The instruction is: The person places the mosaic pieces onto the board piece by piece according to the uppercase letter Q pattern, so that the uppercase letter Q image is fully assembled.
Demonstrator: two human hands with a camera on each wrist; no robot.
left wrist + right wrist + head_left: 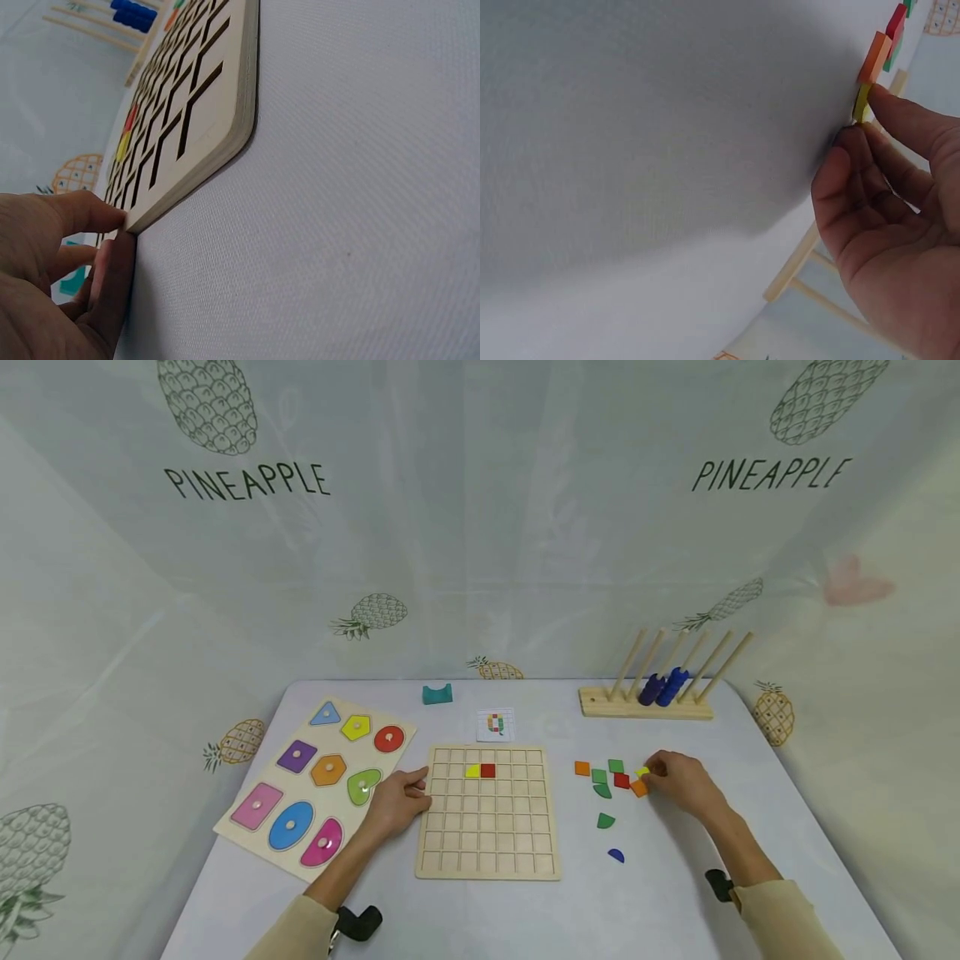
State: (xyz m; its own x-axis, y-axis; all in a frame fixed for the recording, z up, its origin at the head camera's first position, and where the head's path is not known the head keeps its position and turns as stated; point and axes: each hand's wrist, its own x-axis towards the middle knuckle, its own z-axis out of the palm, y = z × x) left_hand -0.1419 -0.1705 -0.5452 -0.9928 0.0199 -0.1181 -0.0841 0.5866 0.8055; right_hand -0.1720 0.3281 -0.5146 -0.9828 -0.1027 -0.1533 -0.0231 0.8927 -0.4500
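A square wooden grid board [489, 823] lies on the table, with a yellow tile [472, 771] and a red tile [488, 771] side by side in its cells. At the board's left edge, my left hand [397, 802] grips the rim between thumb and fingers, seen close up in the left wrist view. To the right of the board, my right hand [684, 783] pinches a small yellow tile [863, 103] between thumb and fingertip. An orange tile [875, 58] is right beside that yellow one. Several loose red, green and orange tiles lie near the right hand.
A shape puzzle board [255, 843] with knobbed pieces lies at left. Behind the grid are a picture card [506, 714] and a teal block [437, 694]. A peg stand [645, 705] holding blue pieces stands back right; a blue half-round [616, 855] lies nearer.
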